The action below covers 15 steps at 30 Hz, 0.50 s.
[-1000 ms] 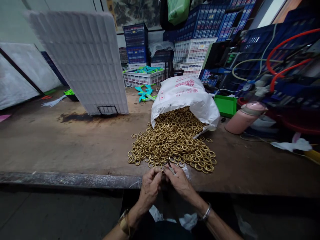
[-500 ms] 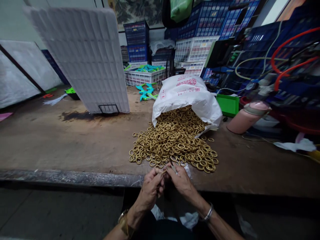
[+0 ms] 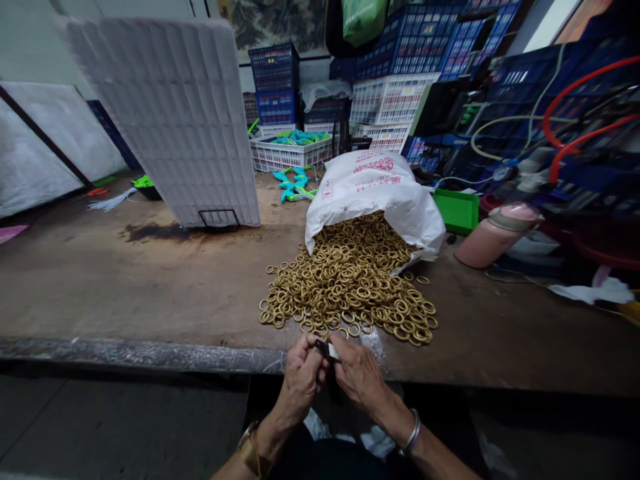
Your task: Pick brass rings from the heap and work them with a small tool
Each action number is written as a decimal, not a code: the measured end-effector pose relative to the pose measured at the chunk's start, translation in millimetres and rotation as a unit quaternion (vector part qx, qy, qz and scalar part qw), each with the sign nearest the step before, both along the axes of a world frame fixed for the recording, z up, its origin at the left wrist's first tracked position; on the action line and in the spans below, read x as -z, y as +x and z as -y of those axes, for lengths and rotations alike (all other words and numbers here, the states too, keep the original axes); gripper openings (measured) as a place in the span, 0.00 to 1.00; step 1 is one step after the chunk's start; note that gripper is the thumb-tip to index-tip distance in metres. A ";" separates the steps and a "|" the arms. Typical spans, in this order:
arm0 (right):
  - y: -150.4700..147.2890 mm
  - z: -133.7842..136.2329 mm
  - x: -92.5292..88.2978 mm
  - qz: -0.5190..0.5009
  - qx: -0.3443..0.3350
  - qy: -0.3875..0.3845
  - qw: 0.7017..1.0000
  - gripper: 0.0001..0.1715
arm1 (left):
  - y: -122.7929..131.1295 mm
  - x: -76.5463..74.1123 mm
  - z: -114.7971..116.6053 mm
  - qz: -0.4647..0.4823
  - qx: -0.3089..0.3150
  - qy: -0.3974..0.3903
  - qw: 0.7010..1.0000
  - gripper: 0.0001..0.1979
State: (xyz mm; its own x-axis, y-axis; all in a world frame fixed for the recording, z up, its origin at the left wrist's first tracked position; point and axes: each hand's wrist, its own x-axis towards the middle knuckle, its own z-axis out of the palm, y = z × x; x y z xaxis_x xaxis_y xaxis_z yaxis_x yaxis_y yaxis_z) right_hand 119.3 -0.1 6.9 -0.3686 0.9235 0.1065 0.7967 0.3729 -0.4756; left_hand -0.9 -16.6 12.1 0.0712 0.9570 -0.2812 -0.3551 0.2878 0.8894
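Note:
At the table's front edge, my left hand (image 3: pixel 301 373) is closed in a pinch, its fingertips on a gold ring that my fingers now mostly hide. My right hand (image 3: pixel 361 372) is closed on a small knife (image 3: pixel 329 351), which has a dark part and a pale part. The knife lies across the gap between my hands, its dark end touching my left fingertips. Just beyond my fingers spreads a heap of gold rings (image 3: pixel 350 283). The rings spill from the mouth of a white woven sack (image 3: pixel 367 183) lying on its side.
A tall white padded panel (image 3: pixel 175 120) stands at the left on the wooden table (image 3: pixel 125 287). A pink bottle (image 3: pixel 495 233) and a green tray (image 3: pixel 456 210) stand right of the sack. Behind are a white crate (image 3: pixel 290 157) of turquoise pieces and stacked blue crates (image 3: pixel 274 73).
My right hand has turned the knife, which pointed up and away before and now lies toward my left fingertips. The gold bit seen between my hands is now covered. The heap looks the same.

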 end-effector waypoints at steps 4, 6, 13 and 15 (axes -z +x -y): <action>4.8 -7.1 4.6 0.046 0.017 -0.008 0.999 0.16 | -0.3 0.2 5.2 -0.010 0.007 -0.007 1.000 0.15; 14.7 -14.4 7.4 0.077 0.056 -0.018 0.995 0.14 | -1.3 -2.3 10.7 -0.006 0.023 -0.002 1.000 0.14; 39.5 -25.5 11.3 0.071 0.102 0.058 0.991 0.11 | -5.9 -5.9 11.6 0.152 0.047 -0.062 0.985 0.13; 34.5 -23.6 11.0 0.057 0.090 0.065 0.992 0.11 | -6.7 -2.4 7.9 0.160 0.032 -0.074 0.984 0.14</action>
